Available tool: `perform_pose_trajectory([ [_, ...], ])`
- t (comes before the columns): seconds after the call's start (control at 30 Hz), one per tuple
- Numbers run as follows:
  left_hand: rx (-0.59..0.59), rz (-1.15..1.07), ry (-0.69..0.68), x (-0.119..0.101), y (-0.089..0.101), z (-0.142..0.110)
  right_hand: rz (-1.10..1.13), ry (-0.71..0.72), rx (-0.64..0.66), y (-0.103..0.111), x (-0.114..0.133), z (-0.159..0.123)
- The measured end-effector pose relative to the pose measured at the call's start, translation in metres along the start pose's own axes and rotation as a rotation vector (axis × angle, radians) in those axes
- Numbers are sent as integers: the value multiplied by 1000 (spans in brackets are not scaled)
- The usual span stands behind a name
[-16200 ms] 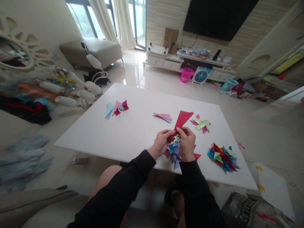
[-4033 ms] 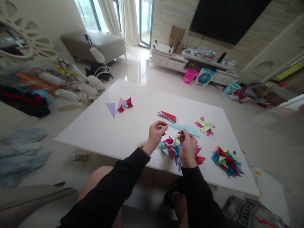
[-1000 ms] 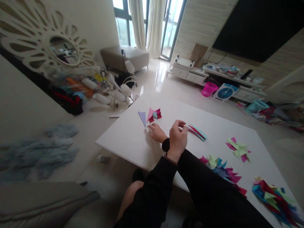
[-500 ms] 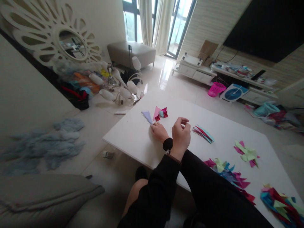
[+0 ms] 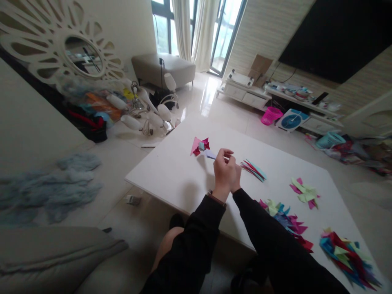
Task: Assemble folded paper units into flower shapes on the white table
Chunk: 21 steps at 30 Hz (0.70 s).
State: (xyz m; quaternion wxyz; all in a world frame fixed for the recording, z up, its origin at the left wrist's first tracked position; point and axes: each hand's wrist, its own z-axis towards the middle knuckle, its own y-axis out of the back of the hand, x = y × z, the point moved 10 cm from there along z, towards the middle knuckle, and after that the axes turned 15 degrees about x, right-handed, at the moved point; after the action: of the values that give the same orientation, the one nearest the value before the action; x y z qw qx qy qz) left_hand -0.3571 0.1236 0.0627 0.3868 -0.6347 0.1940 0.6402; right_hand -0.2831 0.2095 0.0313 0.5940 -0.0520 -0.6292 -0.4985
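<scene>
Slim, dark-edged lavender paper (image 5: 210, 155) juts past the left hand (image 5: 224, 171), fingers curled; right hand (image 5: 237, 179): fingers hidden, state indeterminable.

Home living room, television (image 5: 333, 41), curtains (image 5: 204, 36), ottoman (image 5: 177, 70)

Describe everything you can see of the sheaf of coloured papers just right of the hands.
The sheaf looks like several thin, folded paper pieces, with light blue and red showing. They lie loosely fanned on the white table, right ends nearer the person. The left end is close to the right hand; contact is unclear.
</scene>
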Motion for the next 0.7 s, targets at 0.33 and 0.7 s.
perform_pose_trajectory([
  [0.33,467,-3,389,54,-78,-22,453,-213,-560,154,-81,-145],
  [0.7,515,-307,383,70,-123,-43,482,-197,-303,146,-57,-149],
])
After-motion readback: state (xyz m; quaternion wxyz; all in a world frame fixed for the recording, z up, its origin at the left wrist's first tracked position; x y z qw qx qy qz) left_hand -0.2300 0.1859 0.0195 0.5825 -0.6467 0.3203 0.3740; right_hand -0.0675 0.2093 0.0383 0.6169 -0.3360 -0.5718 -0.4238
